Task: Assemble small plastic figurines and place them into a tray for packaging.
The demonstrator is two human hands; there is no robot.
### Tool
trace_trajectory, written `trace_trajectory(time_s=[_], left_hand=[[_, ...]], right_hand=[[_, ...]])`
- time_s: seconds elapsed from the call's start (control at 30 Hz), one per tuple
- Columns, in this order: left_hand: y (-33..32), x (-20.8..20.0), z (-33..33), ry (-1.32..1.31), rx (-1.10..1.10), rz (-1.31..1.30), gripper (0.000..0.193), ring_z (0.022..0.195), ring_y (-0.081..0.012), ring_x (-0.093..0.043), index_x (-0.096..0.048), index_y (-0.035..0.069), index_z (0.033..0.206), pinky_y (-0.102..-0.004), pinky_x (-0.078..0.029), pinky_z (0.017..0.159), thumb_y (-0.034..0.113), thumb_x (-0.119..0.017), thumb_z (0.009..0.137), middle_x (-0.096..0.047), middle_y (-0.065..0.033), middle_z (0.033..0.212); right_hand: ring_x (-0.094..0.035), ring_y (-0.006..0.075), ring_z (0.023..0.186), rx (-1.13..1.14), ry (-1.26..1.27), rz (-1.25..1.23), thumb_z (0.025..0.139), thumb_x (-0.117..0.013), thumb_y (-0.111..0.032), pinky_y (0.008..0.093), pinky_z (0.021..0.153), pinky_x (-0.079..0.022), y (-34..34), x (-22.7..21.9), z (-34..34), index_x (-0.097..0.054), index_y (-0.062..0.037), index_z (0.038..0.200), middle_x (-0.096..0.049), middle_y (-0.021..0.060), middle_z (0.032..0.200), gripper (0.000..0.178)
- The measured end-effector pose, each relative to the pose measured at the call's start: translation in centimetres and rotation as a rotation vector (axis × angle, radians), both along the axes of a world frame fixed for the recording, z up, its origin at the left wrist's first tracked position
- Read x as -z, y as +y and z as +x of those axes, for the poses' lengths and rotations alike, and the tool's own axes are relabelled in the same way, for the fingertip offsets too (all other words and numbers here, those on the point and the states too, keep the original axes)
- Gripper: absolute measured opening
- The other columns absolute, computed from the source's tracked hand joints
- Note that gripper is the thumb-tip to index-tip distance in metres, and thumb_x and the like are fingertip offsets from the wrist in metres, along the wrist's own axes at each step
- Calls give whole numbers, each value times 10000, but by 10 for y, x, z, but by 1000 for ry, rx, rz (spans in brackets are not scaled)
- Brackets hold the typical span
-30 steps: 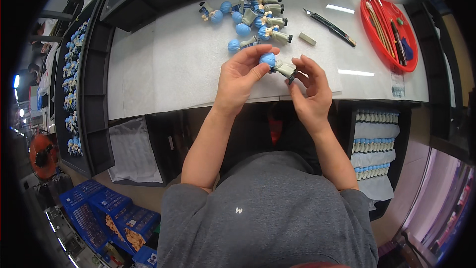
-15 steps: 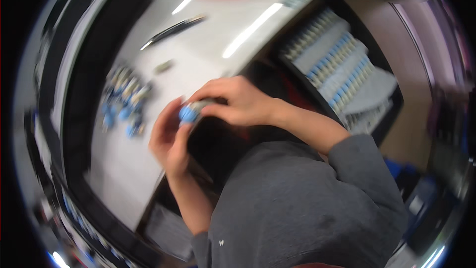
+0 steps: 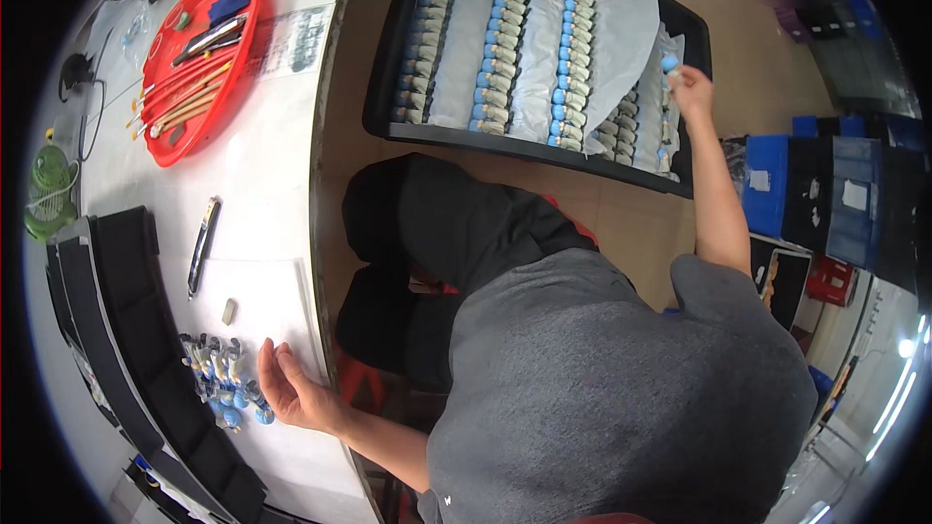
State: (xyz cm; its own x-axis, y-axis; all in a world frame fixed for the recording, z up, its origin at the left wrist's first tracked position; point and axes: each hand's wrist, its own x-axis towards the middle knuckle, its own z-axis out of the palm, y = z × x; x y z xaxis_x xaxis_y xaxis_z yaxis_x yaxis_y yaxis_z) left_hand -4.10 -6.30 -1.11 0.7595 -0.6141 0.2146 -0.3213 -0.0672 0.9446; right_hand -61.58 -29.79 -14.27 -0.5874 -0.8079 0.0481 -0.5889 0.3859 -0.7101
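My right hand (image 3: pixel 693 94) is over the right end of a black tray (image 3: pixel 529 157), pinching a small figurine with a blue end (image 3: pixel 670 63). Its pale part is mostly covered by my fingers. In the tray lie rows of like blue-and-pale figurines (image 3: pixel 497 58), parted by folded white sheets (image 3: pixel 464 49). My left hand (image 3: pixel 299 394) rests by the table edge, fingers apart and nothing in them. Just left of it, a cluster of loose blue-and-pale figurines (image 3: pixel 221 369) lies on the white table (image 3: pixel 262 286).
A black pen-like tool (image 3: pixel 204 247) and a small greyish block (image 3: pixel 229 311) lie on the table. Farther off is a red oval tray (image 3: pixel 249 58) of brushes and tools. Black bins (image 3: pixel 146 330) line the left side. A green fan (image 3: pixel 50 180) stands far left; blue crates (image 3: pixel 767 180) stand right.
My hands were together around a blue-and-pale figurine. They have parted: the right has carried a figurine to the black tray, the left has opened by the cluster. The view has swung right.
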Motion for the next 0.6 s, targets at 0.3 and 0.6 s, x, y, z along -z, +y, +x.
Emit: trace_trajectory(time_s=[0.3,0.6], left_hand=[[12,2,-10,1,-13,8,200,895,-154,-554,-556,-35,1033,-239,-454,818,15,-529,841,-581,-109,1015],[8,-15,12,-49,-130,22,183,835,-126,-555,-571,-27,1005,-224,-452,770,6,-545,827,-594,-95,946]], right_hand=[[-586,302,891,-373,289,186,699,-555,24,380,766,-456,27,48,49,-624,-72,938,-619,135,942,267],[-555,338,961,-674,195,103,722,-571,-148,398,800,-441,-31,92,74,-569,-34,1034,-588,203,1003,332]])
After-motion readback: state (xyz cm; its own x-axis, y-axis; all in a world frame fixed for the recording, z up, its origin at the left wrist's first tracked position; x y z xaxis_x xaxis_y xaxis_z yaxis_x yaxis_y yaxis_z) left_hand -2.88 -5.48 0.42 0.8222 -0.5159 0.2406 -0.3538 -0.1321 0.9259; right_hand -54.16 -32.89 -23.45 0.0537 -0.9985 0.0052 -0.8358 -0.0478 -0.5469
